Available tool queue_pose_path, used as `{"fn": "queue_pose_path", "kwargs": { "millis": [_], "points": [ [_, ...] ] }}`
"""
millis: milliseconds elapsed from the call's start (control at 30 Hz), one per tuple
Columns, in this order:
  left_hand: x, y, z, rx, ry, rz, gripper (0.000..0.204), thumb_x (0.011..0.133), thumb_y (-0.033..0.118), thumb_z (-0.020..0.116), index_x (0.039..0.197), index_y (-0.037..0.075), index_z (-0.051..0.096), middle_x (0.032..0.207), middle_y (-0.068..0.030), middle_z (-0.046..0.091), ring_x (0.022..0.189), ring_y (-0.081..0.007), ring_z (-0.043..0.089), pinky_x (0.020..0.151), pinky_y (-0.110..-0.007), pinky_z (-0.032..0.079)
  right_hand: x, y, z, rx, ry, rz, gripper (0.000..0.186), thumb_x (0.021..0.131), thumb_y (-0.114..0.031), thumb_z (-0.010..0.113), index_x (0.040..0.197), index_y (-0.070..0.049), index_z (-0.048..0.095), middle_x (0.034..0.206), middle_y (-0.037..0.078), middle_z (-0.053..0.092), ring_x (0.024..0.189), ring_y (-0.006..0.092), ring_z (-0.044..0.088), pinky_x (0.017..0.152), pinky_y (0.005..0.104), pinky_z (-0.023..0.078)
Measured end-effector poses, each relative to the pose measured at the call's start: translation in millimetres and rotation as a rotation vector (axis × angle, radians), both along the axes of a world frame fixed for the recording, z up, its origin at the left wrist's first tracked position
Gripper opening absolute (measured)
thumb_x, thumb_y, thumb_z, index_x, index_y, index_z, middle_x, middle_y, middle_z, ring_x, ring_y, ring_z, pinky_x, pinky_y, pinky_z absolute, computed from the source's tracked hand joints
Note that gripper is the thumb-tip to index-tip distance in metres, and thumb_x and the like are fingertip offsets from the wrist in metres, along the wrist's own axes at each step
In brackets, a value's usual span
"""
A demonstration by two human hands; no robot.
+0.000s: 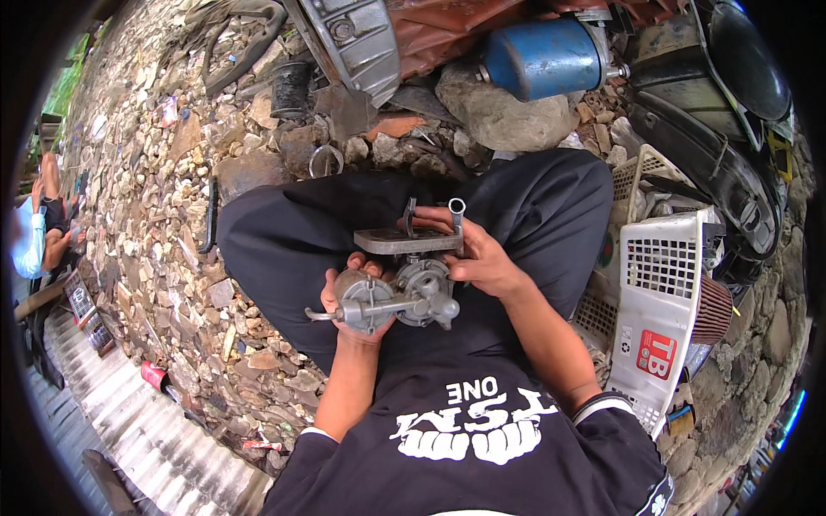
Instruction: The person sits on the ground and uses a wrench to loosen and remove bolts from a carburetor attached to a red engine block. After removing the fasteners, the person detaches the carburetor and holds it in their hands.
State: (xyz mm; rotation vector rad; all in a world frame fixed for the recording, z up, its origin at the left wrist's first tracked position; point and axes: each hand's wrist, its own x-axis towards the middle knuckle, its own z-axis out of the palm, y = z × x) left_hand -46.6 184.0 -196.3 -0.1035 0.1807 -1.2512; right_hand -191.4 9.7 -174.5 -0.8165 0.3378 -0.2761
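Observation:
Over my lap is a grey cast-metal part (368,303) with two round, bolted chambers, a bent pipe stub and a flat mounting flange (387,243) on its far side. My left hand (351,325) is closed round the left chamber from below, its fingertips showing behind it. At the flange's right end, my right hand (489,262) grips a ring wrench (458,215), whose ring end points up and away from me. Those fingers also reach behind the flange. A small upright metal lever (409,215) stands by the flange. The wrench's lower end is hidden.
Stony ground (189,249) surrounds my crossed legs. Ahead lie a large rock (503,107), a blue cylinder (542,60) and a ribbed metal housing (353,43). White plastic crates (662,258) and black vehicle parts (705,163) crowd the right. Another person (39,228) sits far left.

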Motion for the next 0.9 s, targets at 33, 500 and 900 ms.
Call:
{"fn": "queue_pose_path", "kwargs": {
  "millis": [33,500,900],
  "points": [
    [-0.1,-1.3,2.3,0.054,-0.017,0.000,0.041,0.101,0.045,0.058,0.118,0.007,0.059,0.118,-0.0177,0.064,0.104,-0.0304,0.062,0.092,-0.047,0.054,0.9,2.0,-10.1,-0.034,0.010,-0.008,0.092,0.082,-0.028,0.087,0.154,-0.001,0.037,0.150,0.017,0.050,0.133,0.0235,0.053,0.106,0.0330,0.045],
    [-8.9,-42.8,73.7,0.716,-0.849,-0.016,0.053,0.110,0.035,0.048,0.147,-0.003,0.042,0.126,-0.0130,0.061,0.101,-0.0201,0.061,0.089,-0.038,0.054,14.6,-8.7,-13.1,0.675,0.434,-0.193,0.043,0.108,-0.046,0.049,0.120,-0.007,0.063,0.085,0.002,0.067,0.067,0.0115,0.065,0.060,0.0274,0.055],
    [38.3,-63.4,91.5,0.919,-1.768,-0.218,0.062,0.078,0.020,0.091,0.121,-0.005,0.054,0.087,-0.0087,0.069,0.074,-0.0158,0.067,0.069,-0.030,0.055,1.8,-0.5,-25.7,0.421,0.371,-0.053,0.033,0.107,-0.037,0.051,0.116,-0.008,0.063,0.080,-0.002,0.060,0.049,0.0033,0.040,0.042,0.0205,0.027]
  ]
}}
